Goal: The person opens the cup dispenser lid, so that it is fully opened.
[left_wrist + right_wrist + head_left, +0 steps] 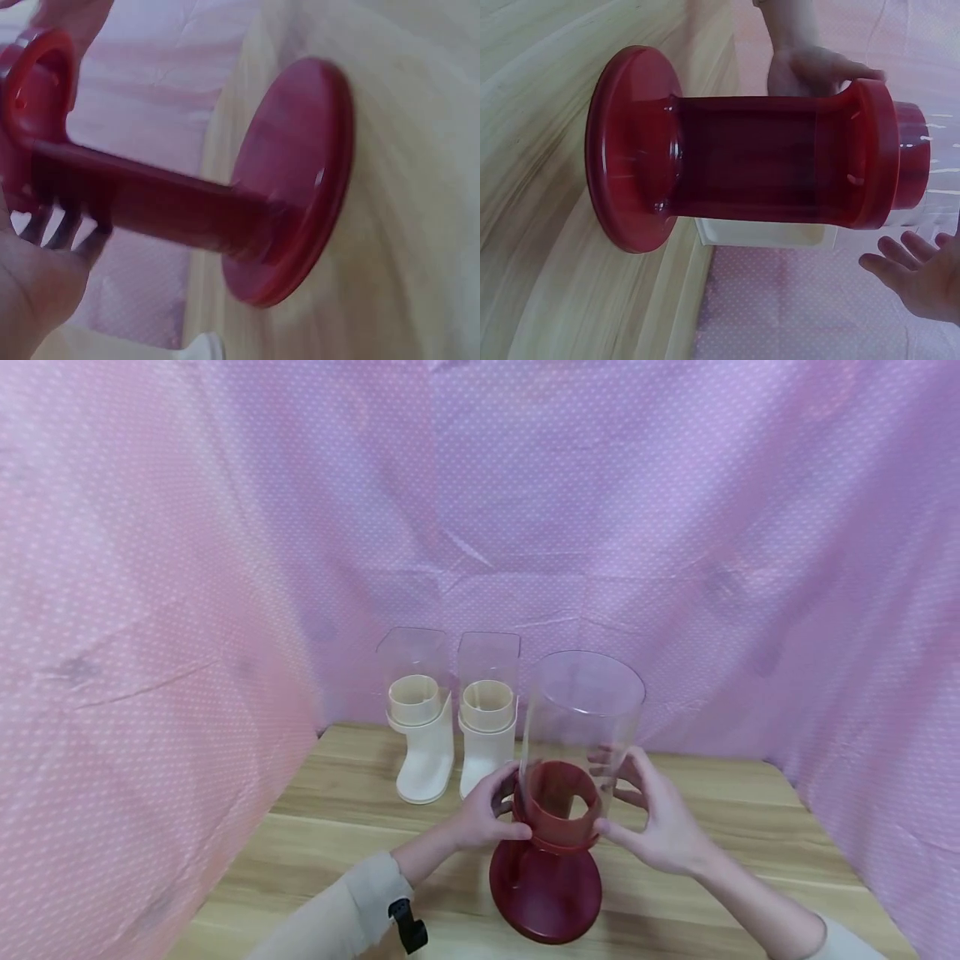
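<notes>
A red stand (546,893) with a round base and an upright neck stands on the table. Its red collar (558,835) carries a clear, open-topped cylinder (585,693). At the collar's left side, my left hand (491,810) grips the stand, thumb in front; the left wrist view shows its fingers (73,229) reaching behind the neck. My right hand (660,822) is on the other side, fingers spread around the cylinder and thumb near the collar. In the right wrist view this hand (930,281) appears beside the clear wall; whether it touches is unclear.
Two cream stands, a left one (429,768) and a right one (487,747), stand behind and left of the red one. Each carries a clear container. Pink dotted cloth (480,527) hangs behind and beside the wooden table (315,860).
</notes>
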`<state>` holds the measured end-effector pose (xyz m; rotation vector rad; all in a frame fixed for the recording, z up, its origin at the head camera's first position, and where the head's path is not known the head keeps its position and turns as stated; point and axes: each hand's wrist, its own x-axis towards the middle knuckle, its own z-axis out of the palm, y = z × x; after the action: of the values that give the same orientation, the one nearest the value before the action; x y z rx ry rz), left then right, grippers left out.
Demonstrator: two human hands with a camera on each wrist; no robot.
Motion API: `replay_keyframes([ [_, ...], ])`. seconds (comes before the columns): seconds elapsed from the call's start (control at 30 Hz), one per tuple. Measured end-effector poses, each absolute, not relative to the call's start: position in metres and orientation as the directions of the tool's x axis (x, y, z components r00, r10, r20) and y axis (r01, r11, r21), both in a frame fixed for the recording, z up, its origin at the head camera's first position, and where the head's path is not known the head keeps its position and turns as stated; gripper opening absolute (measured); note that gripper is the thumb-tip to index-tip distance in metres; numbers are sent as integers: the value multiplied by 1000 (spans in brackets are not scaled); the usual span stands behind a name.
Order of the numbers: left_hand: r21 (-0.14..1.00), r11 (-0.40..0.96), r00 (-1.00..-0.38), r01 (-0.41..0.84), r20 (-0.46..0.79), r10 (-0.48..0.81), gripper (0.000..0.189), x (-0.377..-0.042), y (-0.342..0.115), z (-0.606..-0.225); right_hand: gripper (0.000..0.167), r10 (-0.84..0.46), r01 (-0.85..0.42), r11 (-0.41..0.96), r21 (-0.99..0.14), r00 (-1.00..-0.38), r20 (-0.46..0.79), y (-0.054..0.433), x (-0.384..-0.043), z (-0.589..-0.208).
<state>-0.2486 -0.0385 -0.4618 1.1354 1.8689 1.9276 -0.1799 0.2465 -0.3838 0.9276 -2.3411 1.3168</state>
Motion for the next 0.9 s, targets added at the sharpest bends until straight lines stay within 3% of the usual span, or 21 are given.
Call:
replay_keyframes([
  [0.17,947,-151,-678,285,310,667,120,-251,-41,-456,82,-410,-649,357,-672,-755,512,245,-181,-390],
  [0.43,935,-143,-712,323,340,614,105,-238,-39,-457,83,-435,-659,372,-653,-746,505,239,-184,-391],
  [0.67,933,-52,-768,356,324,552,100,-225,-37,-452,88,-475,-712,323,-624,-692,544,237,-190,-392],
  [0.77,927,-26,-764,374,323,559,105,-225,-37,-451,95,-470,-707,301,-640,-694,546,239,-190,-393],
  [0.9,925,-52,-711,376,324,624,115,-234,-40,-451,100,-434,-683,298,-666,-719,543,242,-186,-394],
])
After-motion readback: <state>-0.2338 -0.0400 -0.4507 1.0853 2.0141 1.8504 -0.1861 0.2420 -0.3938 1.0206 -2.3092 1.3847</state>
